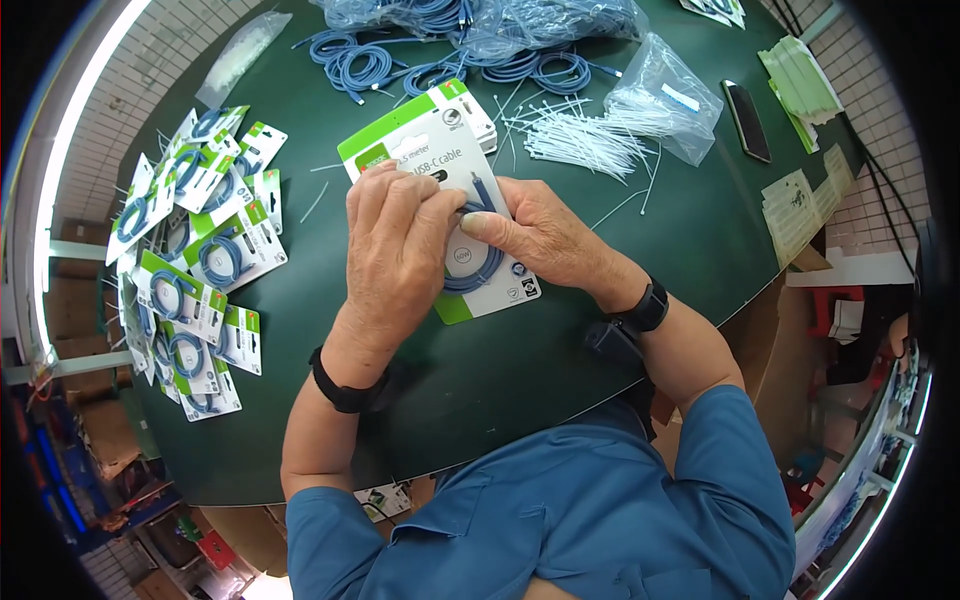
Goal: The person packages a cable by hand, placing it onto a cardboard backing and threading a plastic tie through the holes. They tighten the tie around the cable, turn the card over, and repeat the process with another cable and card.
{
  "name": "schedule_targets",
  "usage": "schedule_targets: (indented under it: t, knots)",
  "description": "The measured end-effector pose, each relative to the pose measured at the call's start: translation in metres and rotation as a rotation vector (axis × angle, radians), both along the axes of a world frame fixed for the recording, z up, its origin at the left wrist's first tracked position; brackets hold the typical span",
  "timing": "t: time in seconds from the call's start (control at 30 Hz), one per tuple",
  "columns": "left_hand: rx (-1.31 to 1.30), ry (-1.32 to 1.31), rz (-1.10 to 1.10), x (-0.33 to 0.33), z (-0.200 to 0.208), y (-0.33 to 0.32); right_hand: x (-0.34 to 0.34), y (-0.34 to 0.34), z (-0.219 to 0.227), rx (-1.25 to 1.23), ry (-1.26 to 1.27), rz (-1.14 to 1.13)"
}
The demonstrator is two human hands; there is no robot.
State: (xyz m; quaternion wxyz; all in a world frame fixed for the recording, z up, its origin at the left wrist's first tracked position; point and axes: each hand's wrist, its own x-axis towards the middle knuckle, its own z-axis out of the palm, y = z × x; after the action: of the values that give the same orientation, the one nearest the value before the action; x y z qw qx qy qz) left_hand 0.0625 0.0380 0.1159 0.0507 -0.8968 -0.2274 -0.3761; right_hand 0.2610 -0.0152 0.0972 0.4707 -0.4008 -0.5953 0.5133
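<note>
The left hand (400, 235) bunches at a cable (491, 266) while the right hand (540, 232) pinches its card (455, 165); a carded pile (255, 252) appears done, loose cables (372, 68) remain.

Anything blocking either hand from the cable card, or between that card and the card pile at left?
No visible block: the left hand and right hand touch the cable card. Between it and the pile, a loose white tie lies on the table.

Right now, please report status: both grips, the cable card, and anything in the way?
Left grip curled at the cable card's front. Right grip holding card, thumb in front. Blue coil on card. White ties beyond; nothing seen blocking.
</note>
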Motion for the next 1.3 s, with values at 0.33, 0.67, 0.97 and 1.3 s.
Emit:
schedule_targets:
  t: [0.33, 0.67, 0.97, 1.3]
  knots:
    - [-0.055, -0.248, -0.066, -0.019, -0.017, 0.004, -0.023, 0.001, -0.013, -0.087, 0.027, -0.048]
    - [-0.113, -0.315, -0.184, -0.028, -0.042, 0.006, -0.031, -0.001, -0.027, -0.144, 0.049, -0.037]
    - [-0.060, -0.278, -0.165, -0.011, -0.024, 0.006, -0.014, 0.003, -0.016, -0.089, 0.041, -0.059]
    - [-0.184, 0.050, -0.285, 0.028, 0.036, -0.025, 0.057, 0.001, 0.009, -0.113, 0.146, -0.067]
